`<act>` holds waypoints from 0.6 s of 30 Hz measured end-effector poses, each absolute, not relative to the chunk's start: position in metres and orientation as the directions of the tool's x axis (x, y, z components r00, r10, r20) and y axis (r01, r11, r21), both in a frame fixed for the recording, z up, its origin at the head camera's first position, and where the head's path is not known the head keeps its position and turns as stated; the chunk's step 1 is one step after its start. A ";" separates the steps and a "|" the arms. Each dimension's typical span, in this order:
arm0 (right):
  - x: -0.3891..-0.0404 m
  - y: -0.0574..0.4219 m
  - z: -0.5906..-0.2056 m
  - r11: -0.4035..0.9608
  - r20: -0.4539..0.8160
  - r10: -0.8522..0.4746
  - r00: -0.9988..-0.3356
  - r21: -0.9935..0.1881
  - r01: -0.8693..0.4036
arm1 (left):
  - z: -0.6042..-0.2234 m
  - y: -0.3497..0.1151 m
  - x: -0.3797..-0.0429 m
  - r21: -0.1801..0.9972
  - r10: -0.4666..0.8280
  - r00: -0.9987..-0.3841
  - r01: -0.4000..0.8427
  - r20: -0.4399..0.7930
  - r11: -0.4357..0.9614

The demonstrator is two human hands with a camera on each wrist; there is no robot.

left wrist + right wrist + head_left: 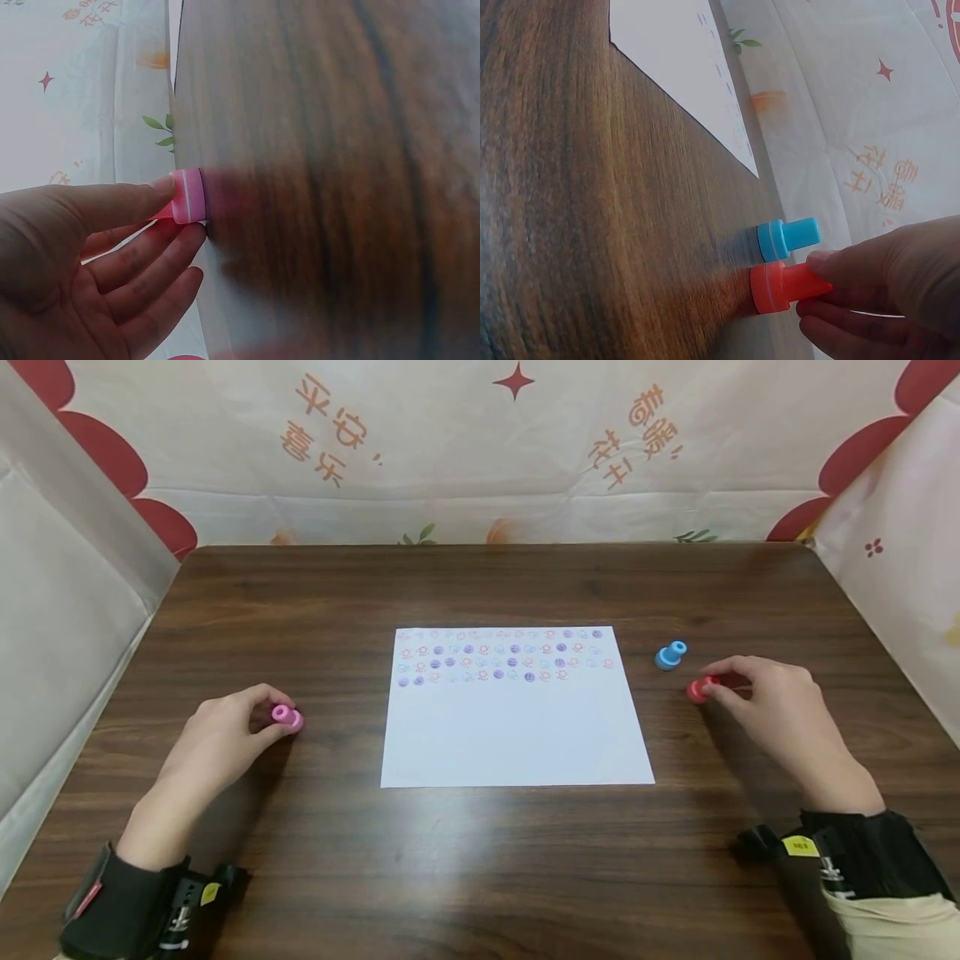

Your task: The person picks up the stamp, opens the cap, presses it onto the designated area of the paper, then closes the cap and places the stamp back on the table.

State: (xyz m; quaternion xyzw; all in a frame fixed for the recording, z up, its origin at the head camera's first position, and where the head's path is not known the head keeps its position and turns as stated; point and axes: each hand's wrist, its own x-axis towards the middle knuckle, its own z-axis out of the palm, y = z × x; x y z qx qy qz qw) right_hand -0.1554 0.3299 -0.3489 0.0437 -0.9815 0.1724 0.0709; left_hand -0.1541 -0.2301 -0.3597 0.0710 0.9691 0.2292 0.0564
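With thumb and fingers my left hand (217,743) pinches a pink stamp (288,717) at the left of the table. In the left wrist view the pink stamp (190,196) has its wide end at the wood. On the far side, my right hand (783,714) holds a red stamp (699,690) by its handle. The red stamp (771,288) stands upright, its base at the tabletop. Just beyond it is a blue stamp (670,656), untouched. Between the hands lies a white sheet of paper (517,735) with rows of small red, purple and pale blue prints across its upper part.
The dark wooden table (480,860) has its back edge near a pale hanging cloth (465,452) with red scallops and orange lettering. Cloth also hangs at both sides. A black strap with a small camera sits on each wrist.
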 end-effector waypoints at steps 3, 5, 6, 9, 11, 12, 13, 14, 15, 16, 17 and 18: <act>-0.156 0.330 -0.349 0.937 0.160 -0.064 -0.985 -0.330 -0.114 | -0.360 -0.231 -0.154 0.450 0.164 -0.984 0.117 -0.066 0.885; -0.156 0.330 -0.350 0.937 0.160 -0.067 -0.985 -0.328 -0.117 | -0.361 -0.231 -0.154 0.451 0.165 -0.984 0.119 -0.063 0.885; -0.156 0.330 -0.350 0.938 0.162 -0.068 -0.984 -0.326 -0.119 | -0.361 -0.231 -0.153 0.451 0.164 -0.984 0.119 -0.062 0.884; -0.156 0.330 -0.351 0.940 0.162 -0.069 -0.984 -0.321 -0.119 | -0.361 -0.231 -0.153 0.452 0.167 -0.984 0.120 -0.065 0.884; -0.156 0.331 -0.351 0.941 0.162 -0.069 -0.984 -0.317 -0.118 | -0.360 -0.231 -0.154 0.448 0.169 -0.983 0.123 -0.065 0.885; -0.156 0.331 -0.351 0.942 0.162 -0.069 -0.984 -0.315 -0.118 | -0.359 -0.231 -0.154 0.448 0.168 -0.984 0.121 -0.067 0.886; -0.156 0.331 -0.351 0.942 0.161 -0.068 -0.985 -0.316 -0.117 | -0.358 -0.231 -0.154 0.446 0.166 -0.984 0.119 -0.069 0.887; -0.156 0.331 -0.351 0.942 0.164 -0.068 -0.984 -0.315 -0.118 | -0.357 -0.232 -0.153 0.448 0.163 -0.984 0.115 -0.069 0.887; -0.156 0.330 -0.350 0.942 0.169 -0.068 -0.983 -0.314 -0.119 | -0.355 -0.232 -0.153 0.449 0.157 -0.985 0.111 -0.068 0.887; -0.156 0.330 -0.349 0.942 0.175 -0.068 -0.982 -0.314 -0.122 | -0.354 -0.232 -0.152 0.450 0.153 -0.986 0.109 -0.063 0.887; -0.156 0.330 -0.348 0.941 0.180 -0.069 -0.981 -0.315 -0.124 | -0.352 -0.232 -0.151 0.449 0.146 -0.988 0.106 -0.056 0.887; -0.156 0.329 -0.347 0.940 0.186 -0.068 -0.980 -0.318 -0.125 | -0.350 -0.231 -0.150 0.452 0.142 -0.988 0.103 -0.054 0.886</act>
